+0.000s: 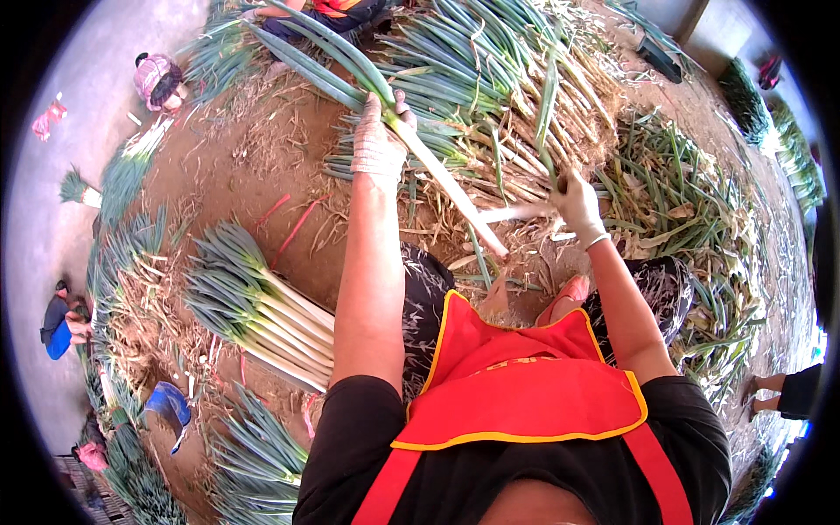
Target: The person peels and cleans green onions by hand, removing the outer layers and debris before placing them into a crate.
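My left hand [381, 140], in a whitish glove, is closed around a long green onion [442, 179] where its white stalk meets the green leaves. The stalk slants down to the right, leaves pointing up and left. In its pale glove, my right hand [577, 206] is closed on a long green leaf strip [549, 105] that rises above it; the fingertips are partly hidden. Beyond both hands lies a big heap of untrimmed green onions [490, 79], with dry brown outer leaves and roots toward the right.
Peeled leaves [682, 210] pile up at my right. A neat bundle of cleaned green onions [271, 311] lies at my left, near a blue object [168, 409] and red ties [297, 229]. People sit along the left and far side, one in a pink cap [157, 79].
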A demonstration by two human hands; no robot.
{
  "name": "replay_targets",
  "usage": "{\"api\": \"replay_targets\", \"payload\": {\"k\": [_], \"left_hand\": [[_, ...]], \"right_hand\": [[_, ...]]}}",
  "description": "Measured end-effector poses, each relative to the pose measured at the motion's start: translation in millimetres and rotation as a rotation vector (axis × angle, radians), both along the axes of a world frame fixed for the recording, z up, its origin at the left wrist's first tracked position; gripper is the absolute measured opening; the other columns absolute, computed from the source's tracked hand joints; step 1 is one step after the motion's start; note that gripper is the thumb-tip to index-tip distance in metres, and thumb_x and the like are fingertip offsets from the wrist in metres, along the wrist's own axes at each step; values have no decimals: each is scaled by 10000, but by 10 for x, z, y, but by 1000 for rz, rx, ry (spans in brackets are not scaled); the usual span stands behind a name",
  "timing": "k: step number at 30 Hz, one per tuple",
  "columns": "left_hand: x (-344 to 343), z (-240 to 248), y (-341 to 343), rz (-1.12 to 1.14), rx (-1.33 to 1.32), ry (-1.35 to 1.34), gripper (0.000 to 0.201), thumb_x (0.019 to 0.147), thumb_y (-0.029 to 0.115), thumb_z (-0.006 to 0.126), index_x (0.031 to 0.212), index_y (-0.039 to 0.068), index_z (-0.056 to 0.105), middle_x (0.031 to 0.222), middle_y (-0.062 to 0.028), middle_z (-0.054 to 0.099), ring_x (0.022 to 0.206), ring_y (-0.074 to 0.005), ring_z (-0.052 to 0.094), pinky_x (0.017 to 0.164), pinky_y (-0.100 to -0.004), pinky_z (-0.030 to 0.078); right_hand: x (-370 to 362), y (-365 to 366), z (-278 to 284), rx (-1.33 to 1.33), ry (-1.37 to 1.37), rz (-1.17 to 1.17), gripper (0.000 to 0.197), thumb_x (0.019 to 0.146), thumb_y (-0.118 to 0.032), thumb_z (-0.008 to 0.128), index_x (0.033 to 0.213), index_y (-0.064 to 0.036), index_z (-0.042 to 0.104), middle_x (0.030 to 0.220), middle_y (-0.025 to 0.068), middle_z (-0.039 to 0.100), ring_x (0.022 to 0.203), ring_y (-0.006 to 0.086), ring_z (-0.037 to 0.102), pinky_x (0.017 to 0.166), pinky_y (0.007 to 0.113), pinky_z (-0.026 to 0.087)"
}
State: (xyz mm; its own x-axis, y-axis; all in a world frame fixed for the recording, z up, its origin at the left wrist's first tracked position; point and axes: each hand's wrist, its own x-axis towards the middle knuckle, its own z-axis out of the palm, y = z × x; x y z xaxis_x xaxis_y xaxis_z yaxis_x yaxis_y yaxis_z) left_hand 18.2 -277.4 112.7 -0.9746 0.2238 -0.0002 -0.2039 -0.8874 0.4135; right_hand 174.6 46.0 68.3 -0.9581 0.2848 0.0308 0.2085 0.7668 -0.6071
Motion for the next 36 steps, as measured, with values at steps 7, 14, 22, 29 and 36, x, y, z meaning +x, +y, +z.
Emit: {"api": "replay_targets", "payload": {"k": [7,14,22,29,36], "left_hand": [[210,112,234,-233,207,160,368,855,385,605,1064,88,552,898,-27,576,756,-143,546,684,-301,477],[295,231,632,-245,217,244,378,850,408,623,1047,94,550,908,-24,579,810,-174,562,791,-377,508],[383,338,769,-378,207,389,376,812,392,669,1041,103,596,905,-46,682,949,-241,652,969,-515,445],[356,334,719,-289,208,335,407,777,371,698,1060,99,590,871,-11,586,762,-158,593,789,-365,527],[31,178,234,-223,255,215,408,804,434,642,1045,111,576,868,-22,577,672,-103,552,609,-275,474]], "right_hand": [[18,-570,14,-564,-13,268,348,882,-332,606,1085,-50,601,881,103,651,777,219,644,716,343,507],[-129,-1144,588,-1414,-88,365,238,889,-181,630,1032,-8,551,836,59,624,677,141,635,592,243,535],[-184,-933,497,-1207,-172,583,290,884,-130,603,1107,47,549,852,97,644,655,159,638,577,266,533],[-82,-779,-277,-637,-536,740,217,737,-142,666,885,15,648,805,134,679,631,184,635,527,294,502],[810,-315,-970,512,-839,672,270,782,-240,646,931,-18,685,951,181,679,900,302,664,753,383,523]]}}
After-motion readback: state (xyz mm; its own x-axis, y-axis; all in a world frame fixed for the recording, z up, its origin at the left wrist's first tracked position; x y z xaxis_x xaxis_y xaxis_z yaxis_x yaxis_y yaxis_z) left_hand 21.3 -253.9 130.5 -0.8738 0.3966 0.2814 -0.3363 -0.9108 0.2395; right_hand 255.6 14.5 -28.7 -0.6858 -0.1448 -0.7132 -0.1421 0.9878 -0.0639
